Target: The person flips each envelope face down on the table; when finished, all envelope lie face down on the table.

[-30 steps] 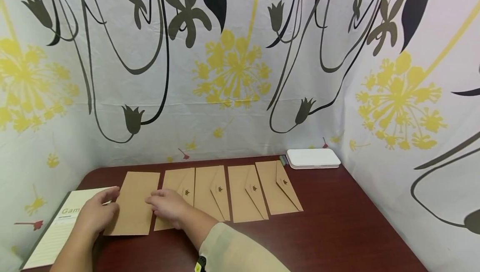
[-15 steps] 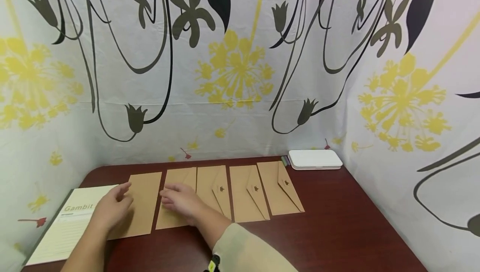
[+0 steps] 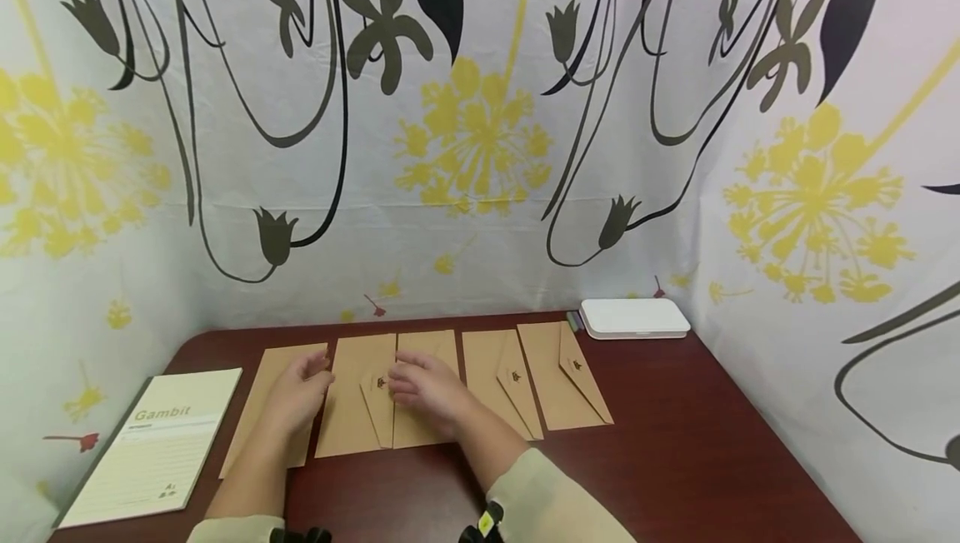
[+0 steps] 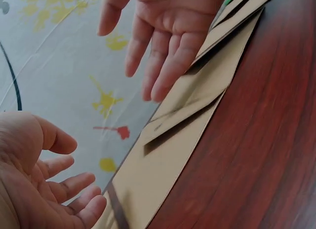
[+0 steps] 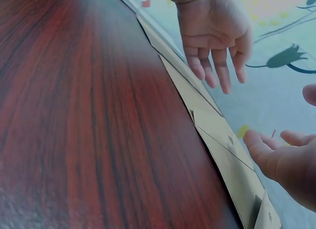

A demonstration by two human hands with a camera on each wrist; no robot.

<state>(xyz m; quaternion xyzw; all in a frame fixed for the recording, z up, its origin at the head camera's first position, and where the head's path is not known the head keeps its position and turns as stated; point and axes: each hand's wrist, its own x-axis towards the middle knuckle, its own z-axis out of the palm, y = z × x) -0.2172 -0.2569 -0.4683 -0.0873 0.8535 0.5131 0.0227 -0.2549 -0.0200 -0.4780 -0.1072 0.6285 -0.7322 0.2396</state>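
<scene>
Several brown kraft envelopes lie in a row across the table. My left hand (image 3: 294, 393) is over the leftmost envelope (image 3: 251, 410), fingers loosely spread with nothing between them. Beside it lies the second envelope (image 3: 345, 414), its pointed flap and small dark crown print showing. My right hand (image 3: 431, 391) is above the third envelope (image 3: 427, 345), partly covering it, and holds nothing. In the left wrist view both hands look raised over the envelopes, palms facing. Farther right lie a fourth envelope (image 3: 483, 368) and a fifth envelope (image 3: 573, 376), flaps showing.
A pale notepad (image 3: 161, 443) marked "Gambit" lies at the table's left edge. A white flat case (image 3: 635, 318) sits at the back right, small coloured pieces (image 3: 574, 321) beside it. A patterned curtain (image 3: 480, 268) surrounds the dark red-brown table (image 3: 675, 460).
Both hands have moved right. They first held or touched the leftmost envelope's sides, then came away from it. The leftmost envelope now lies apart from the notepad, which is uncovered.
</scene>
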